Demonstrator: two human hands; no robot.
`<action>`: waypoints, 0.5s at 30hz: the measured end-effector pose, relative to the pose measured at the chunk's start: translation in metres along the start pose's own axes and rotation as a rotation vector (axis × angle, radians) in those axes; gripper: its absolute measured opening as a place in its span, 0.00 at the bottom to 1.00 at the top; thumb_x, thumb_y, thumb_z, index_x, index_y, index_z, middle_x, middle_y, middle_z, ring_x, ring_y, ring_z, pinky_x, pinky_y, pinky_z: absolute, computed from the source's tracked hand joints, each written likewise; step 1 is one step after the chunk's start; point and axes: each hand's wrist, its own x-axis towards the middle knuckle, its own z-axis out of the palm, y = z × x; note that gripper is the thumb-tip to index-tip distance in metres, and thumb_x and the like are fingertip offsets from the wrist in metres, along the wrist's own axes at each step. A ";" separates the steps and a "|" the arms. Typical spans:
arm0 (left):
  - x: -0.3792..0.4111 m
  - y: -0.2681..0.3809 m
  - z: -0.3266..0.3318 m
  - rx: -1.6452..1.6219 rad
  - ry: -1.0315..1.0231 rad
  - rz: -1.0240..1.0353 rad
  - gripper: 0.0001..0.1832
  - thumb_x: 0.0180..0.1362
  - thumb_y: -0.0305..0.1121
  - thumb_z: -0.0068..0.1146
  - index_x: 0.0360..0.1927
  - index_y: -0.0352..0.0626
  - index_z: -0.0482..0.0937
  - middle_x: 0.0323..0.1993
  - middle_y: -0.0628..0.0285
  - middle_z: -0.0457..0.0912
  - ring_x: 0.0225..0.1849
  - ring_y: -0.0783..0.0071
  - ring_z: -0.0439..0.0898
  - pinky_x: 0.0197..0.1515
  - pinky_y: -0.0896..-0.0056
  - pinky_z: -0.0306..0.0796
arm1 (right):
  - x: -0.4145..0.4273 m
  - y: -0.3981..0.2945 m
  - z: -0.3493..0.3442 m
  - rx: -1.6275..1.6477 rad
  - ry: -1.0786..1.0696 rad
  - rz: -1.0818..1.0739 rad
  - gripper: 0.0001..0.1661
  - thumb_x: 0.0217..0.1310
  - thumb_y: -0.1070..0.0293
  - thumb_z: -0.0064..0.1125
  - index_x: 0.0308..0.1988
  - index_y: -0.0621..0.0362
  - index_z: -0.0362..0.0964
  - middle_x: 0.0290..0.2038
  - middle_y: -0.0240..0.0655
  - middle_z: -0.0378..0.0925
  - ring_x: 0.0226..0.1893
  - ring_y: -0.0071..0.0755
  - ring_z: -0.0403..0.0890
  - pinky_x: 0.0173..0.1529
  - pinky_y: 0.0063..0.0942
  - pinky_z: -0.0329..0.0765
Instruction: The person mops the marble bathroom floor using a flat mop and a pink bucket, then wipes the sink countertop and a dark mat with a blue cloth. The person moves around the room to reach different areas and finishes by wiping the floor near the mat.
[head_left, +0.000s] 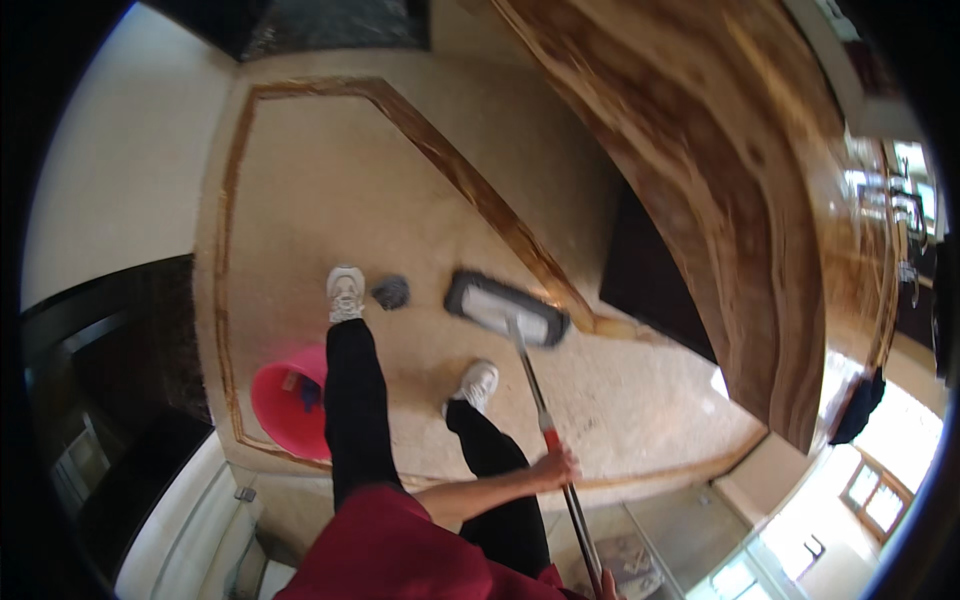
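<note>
A flat mop with a dark grey fringed head rests on the beige tiled floor, its head ahead of the person's feet. My left hand is closed around the metal pole near its red section. Further up the pole, at the bottom edge of the view, my right hand is partly visible and holds the pole's upper end. A crumpled grey piece, perhaps a cloth, lies beside the left white shoe. A pink bucket with something blue inside is to the left of the left leg.
A glossy brown-veined stone counter curves along the right, above dark cabinets. A brown inlaid band crosses the floor. Dark glossy fronts stand at the left, and a patterned mat lies at lower right.
</note>
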 end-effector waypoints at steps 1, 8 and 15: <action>-0.009 0.010 -0.014 0.008 0.001 0.004 0.06 0.43 0.37 0.54 0.20 0.50 0.71 0.27 0.63 0.70 0.35 0.61 0.71 0.46 0.55 0.64 | -0.007 -0.010 -0.001 0.047 0.000 -0.003 0.51 0.55 0.74 0.52 0.69 0.56 0.28 0.19 0.45 0.73 0.15 0.38 0.75 0.17 0.35 0.71; 0.011 -0.077 -0.190 0.099 0.223 0.143 0.09 0.52 0.39 0.50 0.21 0.48 0.73 0.33 0.59 0.74 0.43 0.59 0.71 0.58 0.53 0.59 | -0.024 -0.123 0.001 0.310 0.108 0.041 0.47 0.57 0.72 0.52 0.69 0.54 0.36 0.19 0.38 0.71 0.15 0.32 0.73 0.16 0.31 0.69; 0.032 -0.313 -0.463 0.431 0.339 -0.082 0.06 0.46 0.33 0.59 0.29 0.52 0.74 0.37 0.67 0.72 0.50 0.65 0.70 0.59 0.56 0.61 | 0.072 -0.288 -0.040 0.210 0.395 -0.318 0.44 0.58 0.71 0.51 0.69 0.54 0.38 0.19 0.38 0.70 0.14 0.31 0.73 0.14 0.30 0.68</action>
